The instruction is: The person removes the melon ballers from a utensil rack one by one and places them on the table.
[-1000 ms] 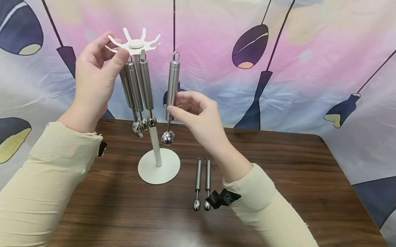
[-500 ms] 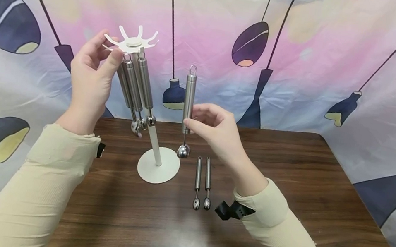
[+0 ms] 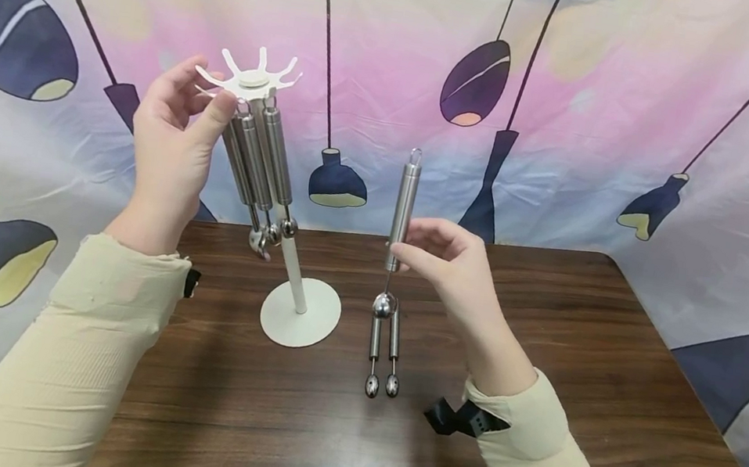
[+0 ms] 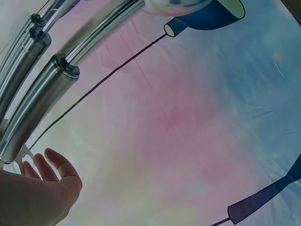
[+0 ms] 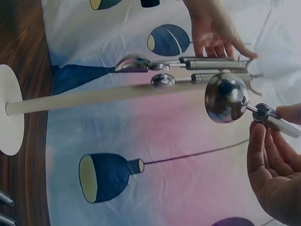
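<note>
My left hand (image 3: 178,129) pinches the hooked top of a white utensil stand (image 3: 299,318) between thumb and fingers. Several steel-handled utensils (image 3: 277,154) hang from the hooks on its near side, rounded heads downward. To the right of the stand, my right hand (image 3: 464,277) pinches a melon baller (image 3: 404,206) by the lower part of its steel handle. It is held nearly upright, with its loop at the top and its round bowl (image 5: 225,98) below. In the head view that bowl overlaps the handle tops of two small steel scoops (image 3: 394,339) lying on the table.
The dark wood table (image 3: 533,428) ends at a back edge against a printed curtain (image 3: 396,71). Several of the stand's far hooks (image 3: 262,61) carry nothing. A black strap (image 3: 467,418) sits at the right wrist.
My right hand has carried the melon baller rightward and lower, away from the stand, to over the two scoops. My left hand keeps its hold on the stand's top.
</note>
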`<state>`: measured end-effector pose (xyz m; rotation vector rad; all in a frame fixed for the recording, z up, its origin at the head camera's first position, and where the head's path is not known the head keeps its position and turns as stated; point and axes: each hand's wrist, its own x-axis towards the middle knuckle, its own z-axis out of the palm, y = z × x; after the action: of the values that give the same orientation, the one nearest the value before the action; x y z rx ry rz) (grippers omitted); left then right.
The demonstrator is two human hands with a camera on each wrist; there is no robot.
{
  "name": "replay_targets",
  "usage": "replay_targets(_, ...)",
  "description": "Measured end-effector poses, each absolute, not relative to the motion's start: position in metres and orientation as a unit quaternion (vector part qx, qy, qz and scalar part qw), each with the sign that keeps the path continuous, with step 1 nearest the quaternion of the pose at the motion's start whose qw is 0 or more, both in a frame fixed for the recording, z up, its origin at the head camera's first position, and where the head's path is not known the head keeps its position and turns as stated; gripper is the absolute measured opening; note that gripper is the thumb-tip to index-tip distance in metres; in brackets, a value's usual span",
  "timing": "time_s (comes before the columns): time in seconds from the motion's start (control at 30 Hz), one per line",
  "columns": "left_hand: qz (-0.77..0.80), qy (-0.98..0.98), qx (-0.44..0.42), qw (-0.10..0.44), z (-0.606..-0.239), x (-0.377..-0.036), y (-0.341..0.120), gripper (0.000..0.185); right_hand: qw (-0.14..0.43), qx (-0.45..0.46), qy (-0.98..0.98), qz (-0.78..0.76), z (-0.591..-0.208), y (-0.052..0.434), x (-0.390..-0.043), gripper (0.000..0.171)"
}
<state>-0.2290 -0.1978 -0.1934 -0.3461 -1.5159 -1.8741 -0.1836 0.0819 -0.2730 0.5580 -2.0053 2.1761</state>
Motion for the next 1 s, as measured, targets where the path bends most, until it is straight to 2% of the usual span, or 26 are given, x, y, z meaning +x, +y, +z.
replay_targets(0.23, -0.731, -0.585, -0.111, 0.335, -0.191, -0.226, -0.198, 0.047, 0.068, 0.157, -0.656, 0.735, -0.286, 0.096, -0.182, 0.019)
replay_targets(0.67, -0.745, -0.578, -0.094, 0.320, -0.187, -0.222, -0.192, 0.047, 0.078, 0.119, -0.651, 0.745, -0.314, 0.114, -0.180, 0.022)
replay_targets(0.83, -0.737, -0.587, -0.098, 0.321, -0.187, -0.221, -0.191, 0.045, 0.065, 0.108, -0.648, 0.752, -0.324, 0.119, -0.176, 0.025)
replay_targets(1.0, -0.733, -0.591, -0.093, 0.323, -0.187, -0.221, -0.191, 0.045, 0.053, 0.081, -0.658, 0.746, -0.336, 0.123, -0.172, 0.020)
